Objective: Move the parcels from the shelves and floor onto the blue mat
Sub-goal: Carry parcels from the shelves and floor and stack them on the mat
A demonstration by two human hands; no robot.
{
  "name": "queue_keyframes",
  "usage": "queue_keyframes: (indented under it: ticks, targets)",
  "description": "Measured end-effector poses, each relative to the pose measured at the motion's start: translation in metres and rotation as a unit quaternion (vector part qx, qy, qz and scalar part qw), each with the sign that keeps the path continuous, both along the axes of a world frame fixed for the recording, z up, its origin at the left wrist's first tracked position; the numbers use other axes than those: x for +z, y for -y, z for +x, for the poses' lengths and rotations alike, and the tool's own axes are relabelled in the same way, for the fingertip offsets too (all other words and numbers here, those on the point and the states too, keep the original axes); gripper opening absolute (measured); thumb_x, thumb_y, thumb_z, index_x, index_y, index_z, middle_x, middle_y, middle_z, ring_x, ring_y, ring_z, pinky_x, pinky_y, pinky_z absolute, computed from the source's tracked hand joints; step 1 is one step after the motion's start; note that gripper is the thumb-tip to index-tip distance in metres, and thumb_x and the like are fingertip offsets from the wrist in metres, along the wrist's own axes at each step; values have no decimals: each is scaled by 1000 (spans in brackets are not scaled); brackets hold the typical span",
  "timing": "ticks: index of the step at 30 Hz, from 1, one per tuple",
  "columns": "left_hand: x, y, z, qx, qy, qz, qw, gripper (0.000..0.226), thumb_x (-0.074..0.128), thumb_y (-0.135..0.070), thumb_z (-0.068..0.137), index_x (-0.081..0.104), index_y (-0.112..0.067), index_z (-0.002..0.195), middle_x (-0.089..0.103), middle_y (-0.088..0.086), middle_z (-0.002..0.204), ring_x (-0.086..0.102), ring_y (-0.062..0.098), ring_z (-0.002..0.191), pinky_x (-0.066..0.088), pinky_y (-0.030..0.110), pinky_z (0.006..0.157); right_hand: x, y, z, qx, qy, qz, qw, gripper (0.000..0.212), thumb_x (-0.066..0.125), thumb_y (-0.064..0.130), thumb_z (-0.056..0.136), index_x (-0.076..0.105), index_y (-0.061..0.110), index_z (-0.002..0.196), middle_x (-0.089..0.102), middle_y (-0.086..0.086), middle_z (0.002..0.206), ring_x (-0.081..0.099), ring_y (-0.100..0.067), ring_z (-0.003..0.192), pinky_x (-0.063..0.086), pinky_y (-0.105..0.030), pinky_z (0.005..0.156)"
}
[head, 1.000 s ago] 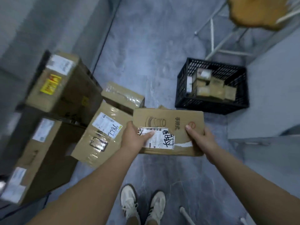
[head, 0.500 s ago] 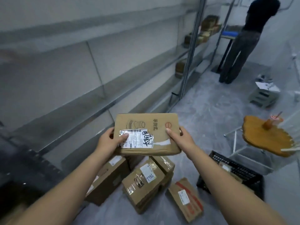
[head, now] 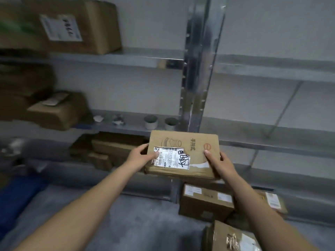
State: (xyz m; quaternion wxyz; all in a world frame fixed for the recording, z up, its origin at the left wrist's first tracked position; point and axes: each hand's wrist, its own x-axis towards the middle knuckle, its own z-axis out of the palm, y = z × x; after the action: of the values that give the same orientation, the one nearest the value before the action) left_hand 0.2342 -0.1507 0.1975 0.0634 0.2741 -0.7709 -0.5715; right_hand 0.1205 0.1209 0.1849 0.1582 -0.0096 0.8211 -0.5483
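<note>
I hold a flat cardboard parcel (head: 183, 142) in the air with both hands, facing the metal shelves (head: 126, 58). My left hand (head: 139, 156) grips its left edge, with the thumb lying on the white label (head: 170, 157). My right hand (head: 217, 162) grips the right edge, thumb on top beside a red round mark. The parcel touches neither shelf nor floor. Below it, brown boxes (head: 204, 201) lie on the grey floor (head: 141, 223). The blue mat (head: 16, 196) shows at lower left, well apart from the parcel. A large box (head: 90, 26) sits on the upper shelf, and two grey cups (head: 150, 121) stand on the middle one.
</note>
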Motion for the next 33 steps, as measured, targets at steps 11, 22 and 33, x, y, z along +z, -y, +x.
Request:
queue_keyframes:
  ticks: [11, 22, 33]
  targets:
    - [-12, 254, 271, 320, -32, 49, 945, 61, 81, -25, 78, 58, -16, 133, 64, 4, 126, 59, 16, 112, 46, 28, 98, -5, 378, 129, 290, 9, 29, 957, 103, 72, 70, 67, 32, 18, 146, 46, -12, 144, 48, -33, 129, 42, -55, 105]
    - [-55, 413, 491, 530, -61, 98, 840, 53, 81, -27, 78, 62, -24, 127, 70, -17, 99, 68, -6, 84, 52, 14, 68, -38, 647, 318, 468, -9, 34, 883, 65, 72, 57, 78, 56, 14, 124, 66, -7, 121, 57, -28, 117, 44, -46, 104]
    - [-69, 560, 556, 643, -67, 92, 757, 26, 72, -8, 86, 62, -25, 103, 74, -16, 76, 70, -3, 70, 50, 8, 53, -59, 898, 381, 619, 15, 47, 783, 49, 76, 54, 75, 56, 24, 109, 67, -1, 113, 63, -22, 106, 49, -46, 98]
